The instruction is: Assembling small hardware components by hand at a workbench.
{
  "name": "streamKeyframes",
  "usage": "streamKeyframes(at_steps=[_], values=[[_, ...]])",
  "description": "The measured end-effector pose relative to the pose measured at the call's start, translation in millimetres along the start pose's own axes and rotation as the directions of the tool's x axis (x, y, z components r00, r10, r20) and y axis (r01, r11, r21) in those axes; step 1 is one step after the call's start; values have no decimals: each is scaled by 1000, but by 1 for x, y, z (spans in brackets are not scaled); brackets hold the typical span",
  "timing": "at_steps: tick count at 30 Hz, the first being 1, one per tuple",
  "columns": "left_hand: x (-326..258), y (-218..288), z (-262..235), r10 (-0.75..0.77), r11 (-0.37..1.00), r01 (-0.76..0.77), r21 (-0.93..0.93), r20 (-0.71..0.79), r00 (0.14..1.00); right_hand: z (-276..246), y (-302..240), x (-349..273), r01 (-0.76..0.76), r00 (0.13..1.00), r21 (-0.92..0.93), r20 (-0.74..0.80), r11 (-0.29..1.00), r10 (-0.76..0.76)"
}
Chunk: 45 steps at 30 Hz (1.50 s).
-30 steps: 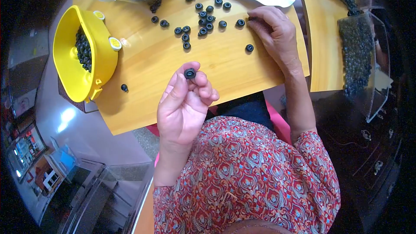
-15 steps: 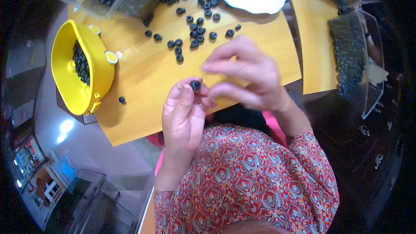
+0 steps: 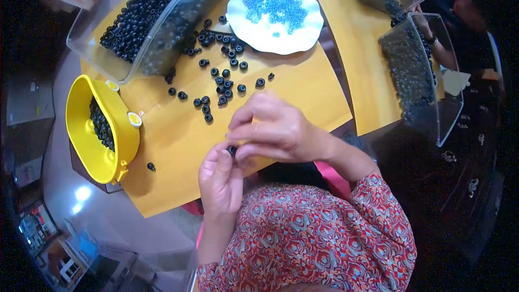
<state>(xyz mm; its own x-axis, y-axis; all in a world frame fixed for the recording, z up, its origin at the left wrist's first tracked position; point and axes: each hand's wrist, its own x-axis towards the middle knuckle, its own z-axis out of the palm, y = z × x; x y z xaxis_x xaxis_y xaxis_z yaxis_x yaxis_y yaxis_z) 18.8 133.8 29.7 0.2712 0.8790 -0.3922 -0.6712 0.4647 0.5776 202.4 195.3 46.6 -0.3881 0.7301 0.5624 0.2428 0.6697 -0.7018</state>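
Between the thumb and fingers of my left hand (image 3: 220, 181) is a small black round part with a hole, like a cap or grommet (image 3: 232, 151). My right hand (image 3: 273, 130) is close against it from the right, fingers bent and thumb near the part. Whether those fingers pinch a tiny piece is hidden. Beyond my hands, several similar black parts (image 3: 223, 81) lie scattered on the yellow wooden table (image 3: 167, 130). One lone black part (image 3: 151, 167) rests to the left of my left hand.
A yellow basin (image 3: 130, 143) with black parts stands at the table's left. Behind is a clear bin (image 3: 135, 70) heaped with black parts. A white scalloped plate (image 3: 235, 16) holds small bluish clear pieces. On the right, another clear bin (image 3: 459, 108) sits near another person's arm (image 3: 443, 54).
My right hand, raised and blurred before, has come down and left onto the black part in my left hand. The whole view has shifted, showing more of the far table.
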Motion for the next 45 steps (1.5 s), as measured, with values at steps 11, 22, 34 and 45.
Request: streamKeyframes(at_steps=[11,22,34,45], values=[[15,-2,5,-10,1000,10,-1,-40,999,-90,124,37,-139,983,-679,-182,721,18],[23,-3,-4,-105,992,102,-73,-30,994,-65,138,42,-89,992,-856,-31,510,121],[23,0,11,-63,998,62,-14,-28,998,-84,62,47,-257,953,-59,-184,965,242],[-4,9,14,-46,991,45,-127,-5,999,-23,0,13,-315,940,374,-1,872,340]])
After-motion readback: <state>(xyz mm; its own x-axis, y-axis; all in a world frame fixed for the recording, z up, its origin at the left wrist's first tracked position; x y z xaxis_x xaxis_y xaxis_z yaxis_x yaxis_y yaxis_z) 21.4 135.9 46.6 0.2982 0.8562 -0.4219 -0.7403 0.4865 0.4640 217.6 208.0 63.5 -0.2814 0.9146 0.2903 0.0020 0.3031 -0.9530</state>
